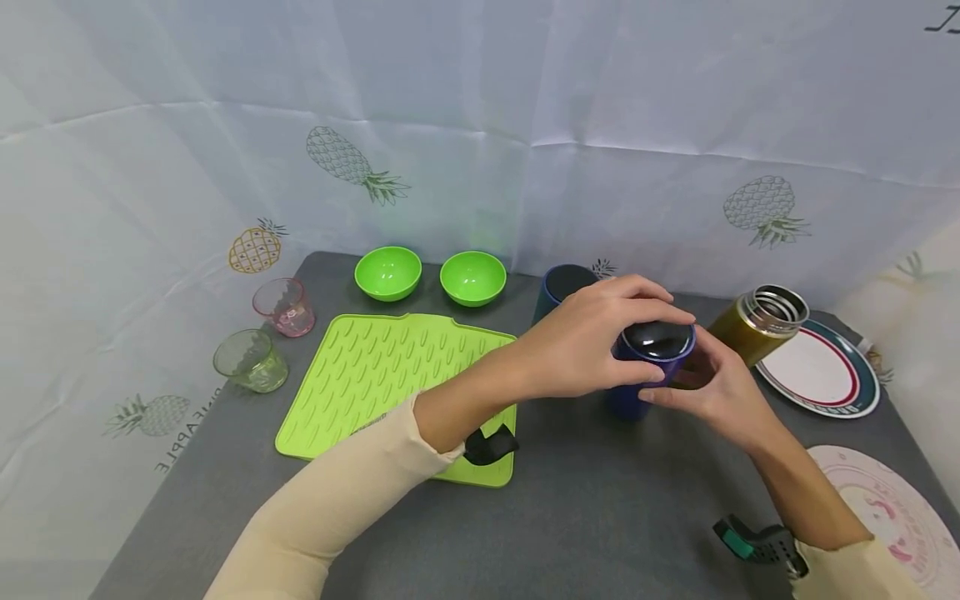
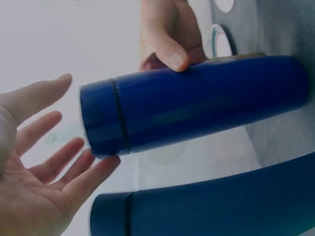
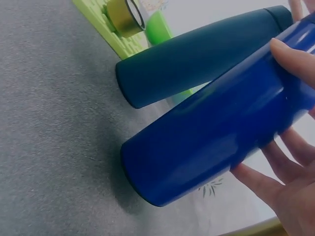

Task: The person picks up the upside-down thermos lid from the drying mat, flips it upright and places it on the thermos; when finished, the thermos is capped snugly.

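Note:
A glossy blue thermos (image 1: 628,402) with a dark-topped lid (image 2: 101,118) stands on the grey table, its base resting there in the right wrist view. My right hand (image 1: 708,392) holds its body, thumb on one side and fingers on the other. Around the lid is my left hand (image 1: 592,337), fingers spread; in the left wrist view one fingertip touches the lid's edge and the thumb is apart from it. Beside it stands a dark teal thermos (image 3: 197,56), partly hidden by my left hand in the head view. An uncapped gold thermos (image 1: 750,325) is behind my right hand.
Left lies a green drying mat (image 1: 375,367) with a gold cap (image 3: 123,17) on it. Two green bowls (image 1: 472,279) sit behind. A pink glass (image 1: 288,308) and green glass (image 1: 255,362) stand far left. A rimmed plate (image 1: 817,367) and pink-patterned plate (image 1: 862,475) lie right.

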Demonstrator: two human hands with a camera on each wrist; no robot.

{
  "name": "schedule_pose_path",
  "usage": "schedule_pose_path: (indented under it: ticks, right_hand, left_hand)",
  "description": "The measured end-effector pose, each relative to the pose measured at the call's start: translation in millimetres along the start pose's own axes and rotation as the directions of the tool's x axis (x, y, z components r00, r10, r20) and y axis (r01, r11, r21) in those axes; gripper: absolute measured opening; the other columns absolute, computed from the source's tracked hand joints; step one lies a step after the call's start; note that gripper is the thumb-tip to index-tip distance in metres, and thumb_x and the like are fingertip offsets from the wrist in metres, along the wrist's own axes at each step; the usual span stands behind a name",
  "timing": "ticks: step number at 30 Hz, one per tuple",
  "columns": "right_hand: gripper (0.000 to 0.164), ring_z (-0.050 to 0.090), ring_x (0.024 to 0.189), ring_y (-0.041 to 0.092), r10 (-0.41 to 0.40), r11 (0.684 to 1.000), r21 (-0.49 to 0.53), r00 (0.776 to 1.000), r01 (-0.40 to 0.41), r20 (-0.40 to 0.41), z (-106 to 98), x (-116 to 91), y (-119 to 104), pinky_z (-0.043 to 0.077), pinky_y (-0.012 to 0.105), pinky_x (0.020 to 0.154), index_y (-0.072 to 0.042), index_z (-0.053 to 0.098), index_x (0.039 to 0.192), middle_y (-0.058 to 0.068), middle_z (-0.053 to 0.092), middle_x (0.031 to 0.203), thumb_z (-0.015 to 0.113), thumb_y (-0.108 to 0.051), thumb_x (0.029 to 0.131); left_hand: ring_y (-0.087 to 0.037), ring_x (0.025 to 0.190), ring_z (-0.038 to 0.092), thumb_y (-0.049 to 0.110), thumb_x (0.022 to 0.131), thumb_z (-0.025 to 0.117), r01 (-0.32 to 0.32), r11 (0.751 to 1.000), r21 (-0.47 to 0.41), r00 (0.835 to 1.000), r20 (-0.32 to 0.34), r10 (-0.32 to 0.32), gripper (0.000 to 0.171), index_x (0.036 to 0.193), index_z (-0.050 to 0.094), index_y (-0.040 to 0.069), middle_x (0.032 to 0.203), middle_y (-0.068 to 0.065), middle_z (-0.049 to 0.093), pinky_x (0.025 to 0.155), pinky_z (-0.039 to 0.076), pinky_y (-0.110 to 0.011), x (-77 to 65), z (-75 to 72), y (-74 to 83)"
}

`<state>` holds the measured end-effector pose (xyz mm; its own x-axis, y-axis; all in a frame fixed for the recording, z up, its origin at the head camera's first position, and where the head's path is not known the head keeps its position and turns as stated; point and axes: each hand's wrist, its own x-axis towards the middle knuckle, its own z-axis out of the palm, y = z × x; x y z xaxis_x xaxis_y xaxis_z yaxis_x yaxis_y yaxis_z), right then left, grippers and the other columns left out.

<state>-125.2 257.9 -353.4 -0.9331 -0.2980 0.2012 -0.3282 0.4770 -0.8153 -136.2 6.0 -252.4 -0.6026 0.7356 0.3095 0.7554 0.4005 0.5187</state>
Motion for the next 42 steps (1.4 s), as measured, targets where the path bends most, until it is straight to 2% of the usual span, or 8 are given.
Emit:
schedule_pose_path:
  ticks: [5,9,18,22,26,31,37,42]
  right_hand:
    - [0.081,0.066,0.109,-0.005,0.013,1.0,0.028,0.999,-0.012,-0.032,1.7,8.6,0.8,0.057,0.013,0.084,-0.018,0.044,0.152,-0.019,0.062,0.128,0.079,0.002,0.083]
    - [0.084,0.065,0.113,-0.005,0.019,0.996,0.083,0.998,-0.014,-0.06,3.5,17.2,2.9,0.056,0.013,0.085,-0.021,0.041,0.155,-0.017,0.06,0.134,0.078,0.005,0.084]
    - [0.083,0.057,0.122,-0.006,0.111,0.986,0.132,0.991,-0.1,-0.074,7.5,27.3,6.6,0.053,0.009,0.088,-0.03,0.037,0.156,-0.011,0.054,0.145,0.077,-0.003,0.088]
    - [0.084,0.054,0.125,-0.005,0.124,0.983,0.144,0.989,-0.113,-0.074,7.8,28.0,8.1,0.05,0.006,0.091,-0.03,0.036,0.157,-0.006,0.051,0.151,0.076,-0.003,0.088]
    - [0.084,0.052,0.127,-0.005,0.129,0.984,0.137,0.989,-0.118,-0.074,8.8,28.5,10.6,0.046,0.004,0.094,-0.03,0.035,0.157,-0.006,0.05,0.152,0.077,-0.004,0.088]
    - [0.085,0.051,0.13,-0.003,0.128,0.985,0.121,0.989,-0.119,-0.069,9.6,28.9,13.6,0.044,0.005,0.097,-0.031,0.034,0.157,-0.005,0.048,0.154,0.077,-0.004,0.089]
    - [0.084,0.048,0.136,0.002,0.14,0.986,0.103,0.988,-0.133,-0.061,8.9,30.0,15.2,0.045,0.011,0.105,-0.034,0.031,0.158,-0.003,0.044,0.159,0.075,-0.007,0.091]
    - [0.083,0.047,0.142,0.011,0.149,0.983,0.114,0.987,-0.141,-0.064,8.0,29.9,16.1,0.044,0.011,0.107,-0.035,0.03,0.159,-0.001,0.041,0.162,0.072,-0.008,0.093]
  left_hand:
    - [-0.013,0.131,0.054,0.027,0.09,0.079,-0.018,0.999,-0.027,0.997,-0.076,0.016,0.048,0.135,0.067,0.017,0.139,-0.001,0.061,0.107,0.043,-0.019,-15.6,-15.0,1.5]
    - [-0.013,0.13,0.055,0.029,0.09,0.079,-0.018,1.0,-0.013,0.987,-0.16,0.015,0.044,0.132,0.069,0.017,0.135,0.0,0.063,0.108,0.043,-0.02,-30.7,-27.1,0.9]
    - [-0.015,0.124,0.059,0.022,0.089,0.08,0.0,1.0,-0.005,0.939,-0.343,-0.002,0.039,0.125,0.072,0.012,0.127,-0.003,0.067,0.106,0.048,-0.028,-73.0,-50.2,-10.2]
    - [-0.016,0.122,0.059,0.02,0.087,0.081,0.05,0.999,-0.013,0.916,-0.397,-0.051,0.04,0.125,0.073,0.013,0.125,-0.002,0.068,0.104,0.047,-0.033,-90.1,-57.5,-21.3]
    - [-0.017,0.123,0.059,0.02,0.086,0.081,0.141,0.989,-0.036,0.909,-0.391,-0.144,0.039,0.125,0.072,0.014,0.124,-0.001,0.069,0.105,0.046,-0.036,-102.5,-58.1,-31.9]
    - [-0.018,0.125,0.06,0.02,0.086,0.081,0.217,0.973,-0.074,0.911,-0.342,-0.23,0.041,0.126,0.071,0.015,0.125,-0.001,0.069,0.109,0.046,-0.039,-111.6,-51.1,-44.9]
    - [-0.019,0.126,0.061,0.021,0.085,0.083,0.262,0.961,-0.087,0.91,-0.309,-0.276,0.044,0.127,0.07,0.015,0.128,-0.001,0.069,0.109,0.048,-0.041,-118.2,-38.6,-61.7]
    - [-0.021,0.122,0.063,0.021,0.084,0.084,0.278,0.957,-0.087,0.908,-0.303,-0.291,0.045,0.126,0.071,0.014,0.126,-0.003,0.07,0.104,0.051,-0.043,-121.7,-33.8,-67.6]
